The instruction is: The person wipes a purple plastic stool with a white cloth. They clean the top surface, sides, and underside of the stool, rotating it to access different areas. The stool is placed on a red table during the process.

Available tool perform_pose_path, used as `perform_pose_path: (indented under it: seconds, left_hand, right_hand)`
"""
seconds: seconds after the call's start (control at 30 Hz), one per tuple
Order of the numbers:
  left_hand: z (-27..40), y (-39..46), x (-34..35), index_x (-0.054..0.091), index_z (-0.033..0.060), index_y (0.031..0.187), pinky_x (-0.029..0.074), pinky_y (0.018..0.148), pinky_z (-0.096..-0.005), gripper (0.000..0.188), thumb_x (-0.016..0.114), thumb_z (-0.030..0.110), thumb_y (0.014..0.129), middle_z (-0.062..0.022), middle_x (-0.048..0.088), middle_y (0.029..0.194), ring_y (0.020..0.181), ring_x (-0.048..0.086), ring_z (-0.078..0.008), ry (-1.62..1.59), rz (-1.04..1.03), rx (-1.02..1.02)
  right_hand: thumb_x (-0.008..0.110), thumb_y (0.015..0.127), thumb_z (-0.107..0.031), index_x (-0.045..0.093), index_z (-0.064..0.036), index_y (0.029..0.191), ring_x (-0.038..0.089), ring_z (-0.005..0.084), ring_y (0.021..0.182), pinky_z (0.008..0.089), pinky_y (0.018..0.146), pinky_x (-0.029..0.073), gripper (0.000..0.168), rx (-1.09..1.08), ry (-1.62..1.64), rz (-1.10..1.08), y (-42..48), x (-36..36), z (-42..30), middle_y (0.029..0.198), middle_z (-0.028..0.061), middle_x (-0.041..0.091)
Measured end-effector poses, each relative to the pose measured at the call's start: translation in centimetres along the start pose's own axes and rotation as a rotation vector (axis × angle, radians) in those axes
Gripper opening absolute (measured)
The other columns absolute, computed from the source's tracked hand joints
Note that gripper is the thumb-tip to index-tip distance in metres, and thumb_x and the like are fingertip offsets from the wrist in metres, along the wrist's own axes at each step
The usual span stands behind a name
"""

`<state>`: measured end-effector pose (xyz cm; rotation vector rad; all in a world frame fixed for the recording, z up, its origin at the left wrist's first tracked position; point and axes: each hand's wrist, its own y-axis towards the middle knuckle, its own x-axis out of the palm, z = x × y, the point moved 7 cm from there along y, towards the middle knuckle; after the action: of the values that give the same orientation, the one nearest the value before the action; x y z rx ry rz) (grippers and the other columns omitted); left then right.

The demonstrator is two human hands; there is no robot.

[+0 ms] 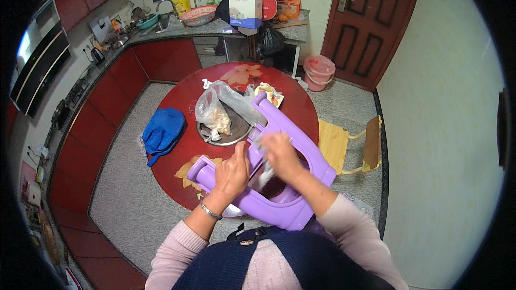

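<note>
A purple plastic stool or chair frame (302, 133) lies tilted over the near right part of a round red table (173, 88). My left hand (234, 171) grips a bar of the frame on its left side, thumb up. Over the frame's middle, my right hand (278, 151) is closed on a whitish cloth (265, 175), which hangs down into the frame's opening; hand and cloth are blurred. Just beyond the frame, a clear plastic bag with pale food pieces (217, 117) rests on a round dark tray (238, 139).
A blue fabric bag (163, 131) sits at the table's left edge. A patterned cloth or packet (269, 93) lies at the far right of the table. To the right stands a wooden chair (332, 145). A pink bucket (319, 72) is on the floor near the brown door (369, 20).
</note>
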<state>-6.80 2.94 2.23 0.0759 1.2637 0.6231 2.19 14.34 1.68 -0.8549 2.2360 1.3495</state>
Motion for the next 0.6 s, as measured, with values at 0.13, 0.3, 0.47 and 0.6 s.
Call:
perform_pose_path:
  seconds: [0.13, 0.3, 0.47, 0.6]
  left_hand:
    - [0.0, 0.1, 0.0, 0.029, 0.0027, 0.139, 0.050, 0.056, -0.0484, 0.058, 0.053, 0.029, 0.093, -0.0192, 0.069, 0.086, 0.065, 0.065, -0.0376, -0.055, 0.004, -0.029]
    - [-0.5, 0.3, -0.3, 0.010, 0.0049, 0.148, 0.052, 0.063, -0.0474, 0.077, 0.046, 0.047, 0.094, -0.0182, 0.068, 0.102, 0.075, 0.067, -0.0379, -0.294, 0.124, -0.011]
    - [0.1, 0.3, -0.4, 0.013, 0.0078, 0.150, 0.052, 0.064, -0.0465, 0.080, 0.045, 0.054, 0.092, -0.0167, 0.067, 0.107, 0.078, 0.067, -0.0378, -0.152, 0.012, 0.002]
    - [0.0, 0.5, 0.3, 0.019, 0.0103, 0.149, 0.052, 0.062, -0.0467, 0.073, 0.046, 0.048, 0.093, -0.0165, 0.069, 0.103, 0.077, 0.067, -0.0372, -0.146, 0.014, 0.003]
  right_hand:
    - [0.057, 0.068, 0.003, 0.064, -0.004, 0.100, 0.052, 0.0346, 0.098, 0.0451, 0.088, 0.043, 0.034, 0.063, -0.099, 0.140, 2.0, -0.4, 2.3, 0.104, 0.0141, 0.058]
    - [0.059, 0.067, 0.004, 0.063, -0.005, 0.097, 0.053, 0.0352, 0.097, 0.0427, 0.087, 0.041, 0.032, -0.077, 0.213, -0.075, -2.8, 3.2, -5.5, 0.101, 0.0142, 0.059]
    - [0.060, 0.066, 0.002, 0.064, -0.006, 0.098, 0.052, 0.0354, 0.096, 0.0433, 0.088, 0.041, 0.033, 0.075, -0.010, 0.091, 1.4, 0.1, 1.5, 0.103, 0.0144, 0.059]
    - [0.058, 0.069, -0.003, 0.065, -0.005, 0.091, 0.054, 0.0349, 0.090, 0.0429, 0.082, 0.044, 0.023, 0.053, -0.121, 0.202, 1.9, -0.3, 2.8, 0.095, 0.0152, 0.059]
